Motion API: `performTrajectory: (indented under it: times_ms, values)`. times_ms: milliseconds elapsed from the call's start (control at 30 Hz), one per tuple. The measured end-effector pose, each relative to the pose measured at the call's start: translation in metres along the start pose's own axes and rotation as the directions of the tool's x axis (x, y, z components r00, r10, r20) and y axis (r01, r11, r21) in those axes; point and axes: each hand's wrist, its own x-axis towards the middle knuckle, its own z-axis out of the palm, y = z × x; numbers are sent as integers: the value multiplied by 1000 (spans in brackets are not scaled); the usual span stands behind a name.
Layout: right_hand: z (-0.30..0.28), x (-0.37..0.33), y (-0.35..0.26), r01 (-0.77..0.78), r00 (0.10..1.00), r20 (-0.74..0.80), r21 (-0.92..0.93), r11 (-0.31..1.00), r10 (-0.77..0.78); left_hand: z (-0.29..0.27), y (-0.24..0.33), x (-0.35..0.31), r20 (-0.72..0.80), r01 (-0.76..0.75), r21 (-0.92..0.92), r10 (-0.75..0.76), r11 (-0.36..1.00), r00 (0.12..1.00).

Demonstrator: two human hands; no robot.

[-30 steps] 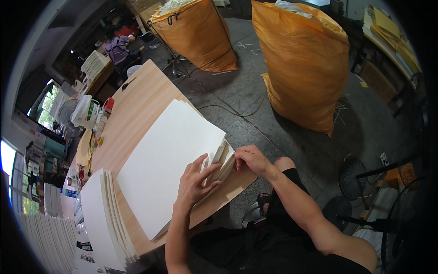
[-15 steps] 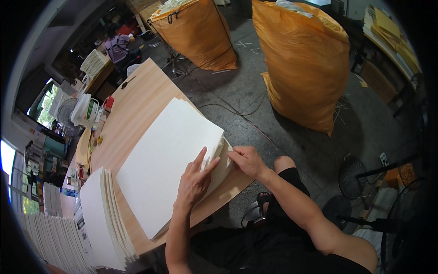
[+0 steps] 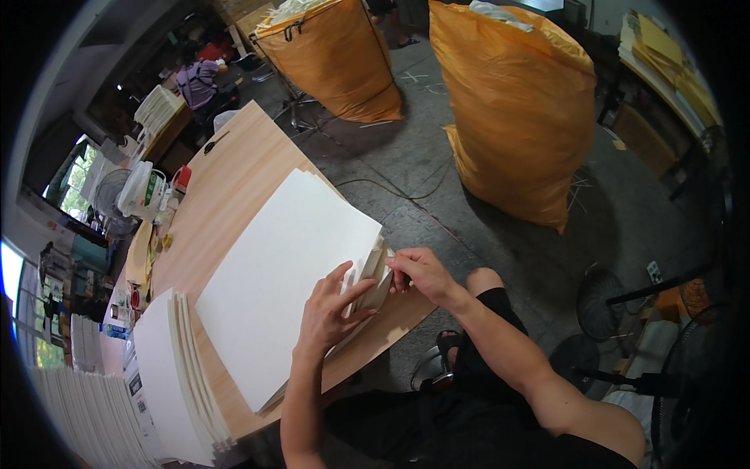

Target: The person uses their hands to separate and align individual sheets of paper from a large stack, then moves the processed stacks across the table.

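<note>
A stack of large white paper sheets [image 3: 281,273] lies at a slant on the wooden table, its right-hand edges folded or fanned into several layers. My left hand [image 3: 326,311] rests at the near right edge of the stack, fingers spread and the fingertips by the layered edges. At the stack's right corner my right hand [image 3: 422,275] is closed, pinching the edge of one of the lower layers. Its fingertips are partly hidden by the paper and by the hand itself.
The wooden table [image 3: 242,164] carries scissors [image 3: 216,142] at its far end and a white tub [image 3: 142,191] on the left. More white stacks [image 3: 168,375] stand at lower left. Two big orange sacks [image 3: 516,117] [image 3: 332,62] stand on the floor. A person [image 3: 197,84] sits far left.
My left hand has slid slightly down and its fingers have spread away from the sheet's surface. My right hand's fingers have curled further under the paper edge. A leg now shows behind the far sack.
</note>
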Motion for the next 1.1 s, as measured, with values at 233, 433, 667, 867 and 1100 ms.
performTrajectory:
  times_ms: [233,433,667,867,1100]
  values:
    - [-1,-2,0,42,999,1,-55,998,-42,-2,4,1,13,0,-11,0,1000,1000]
    - [-3,-2,8,192,973,-8,-527,828,-231,3,8,-2,14,36,18,-37,999,999]
    - [2,-1,-4,-63,998,-12,36,997,63,3,1,-4,-1,-1,57,1,998,1000]
    - [-1,-2,-1,-51,999,-10,16,999,51,5,4,-2,-19,-1,61,2,998,1000]
    - [-1,-43,13,92,903,-394,-220,971,-175,0,10,0,-5,16,-5,-16,1000,1000]
